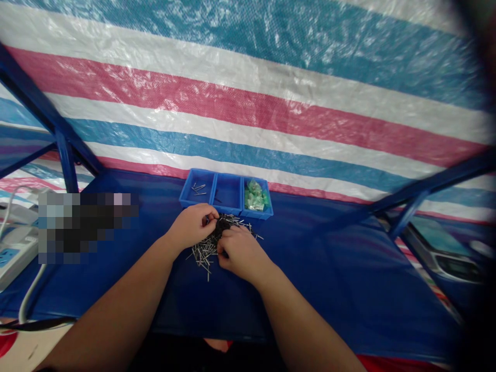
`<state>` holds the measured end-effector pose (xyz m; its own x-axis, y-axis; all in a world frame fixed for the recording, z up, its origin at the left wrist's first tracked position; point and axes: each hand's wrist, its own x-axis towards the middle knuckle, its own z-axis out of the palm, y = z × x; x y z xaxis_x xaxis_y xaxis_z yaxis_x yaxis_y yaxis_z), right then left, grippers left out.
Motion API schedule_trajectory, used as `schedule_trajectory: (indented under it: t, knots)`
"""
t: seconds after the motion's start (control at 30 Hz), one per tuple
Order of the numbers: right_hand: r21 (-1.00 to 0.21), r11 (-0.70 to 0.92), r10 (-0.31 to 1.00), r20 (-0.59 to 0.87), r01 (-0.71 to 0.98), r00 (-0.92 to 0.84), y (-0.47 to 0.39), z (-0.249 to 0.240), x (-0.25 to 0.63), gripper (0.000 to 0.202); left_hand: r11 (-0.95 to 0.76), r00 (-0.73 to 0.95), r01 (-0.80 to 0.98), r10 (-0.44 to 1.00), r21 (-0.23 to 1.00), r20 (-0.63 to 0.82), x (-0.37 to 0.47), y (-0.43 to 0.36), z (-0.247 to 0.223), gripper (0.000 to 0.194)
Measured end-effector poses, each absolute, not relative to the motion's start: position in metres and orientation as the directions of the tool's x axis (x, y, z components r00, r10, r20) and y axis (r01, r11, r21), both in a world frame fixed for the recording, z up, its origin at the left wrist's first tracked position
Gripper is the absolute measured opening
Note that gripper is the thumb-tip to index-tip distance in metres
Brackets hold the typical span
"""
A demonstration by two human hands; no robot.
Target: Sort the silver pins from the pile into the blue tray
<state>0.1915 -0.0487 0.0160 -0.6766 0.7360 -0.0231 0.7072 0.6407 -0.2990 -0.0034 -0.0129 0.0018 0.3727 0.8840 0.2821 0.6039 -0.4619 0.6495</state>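
Observation:
A loose pile of thin silvery metal pins (203, 252), perhaps nails or rivets, lies on the blue tabletop, with a darker patch (222, 225) among them. My left hand (192, 225) is at the pile's upper left, thumb and fingers pinched together. On the pile's right side is my right hand (243, 250), its fingers curled and closed at the edge of the pins. Whatever either hand pinches is too small or hidden to name. Just beyond the hands stands a blue tray (213, 192) with three compartments. A few pins (199, 189) lie in its left compartment.
The tray's middle compartment holds a small dark piece, its right one green plastic bags (256, 196). A white power strip (15, 253) with cables is at far left, beside a blurred-out patch. Blue metal struts (65, 155) flank the table. Behind hangs a striped tarp (248, 93); a scale-like device (449, 253) sits right.

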Motion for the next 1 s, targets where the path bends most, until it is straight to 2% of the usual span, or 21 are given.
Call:
schedule_trajectory:
  t: [0.17,0.27,0.4,0.57,0.8,0.9,1.0]
  knots:
    - [-0.307,0.650,0.733,0.010,0.695,-0.681,-0.046,0.019,0.194,0.005,-0.486,0.364,0.574,0.873,0.660,0.326,-0.003,-0.014,0.005,0.011]
    - [-0.387,0.644,0.738,0.086,0.660,-0.669,-0.041,0.022,0.202,0.005,-0.469,0.316,0.524,0.882,0.711,0.349,-0.003,-0.015,0.008,0.016]
    - [-0.514,0.593,0.790,0.221,0.620,-0.573,-0.032,0.022,0.213,0.008,-0.418,0.314,0.446,0.901,0.791,0.299,-0.003,-0.017,0.012,0.025]
    - [-0.608,0.570,0.818,0.361,0.552,-0.447,-0.028,0.018,0.217,0.006,-0.438,0.419,0.400,0.869,0.805,0.264,-0.001,-0.019,0.012,0.017]
    - [-0.681,0.540,0.839,0.385,0.495,-0.385,-0.028,0.013,0.213,0.005,-0.362,0.407,0.324,0.888,0.874,0.216,0.000,-0.018,0.007,0.016]
    - [-0.700,0.524,0.850,0.386,0.486,-0.359,-0.026,0.011,0.215,0.006,-0.334,0.342,0.269,0.910,0.903,0.235,0.001,-0.018,0.006,0.016]
    - [-0.711,0.507,0.862,0.423,0.488,-0.278,-0.024,0.010,0.216,0.008,-0.312,0.130,0.204,0.948,0.928,0.291,-0.001,-0.015,0.005,0.019]
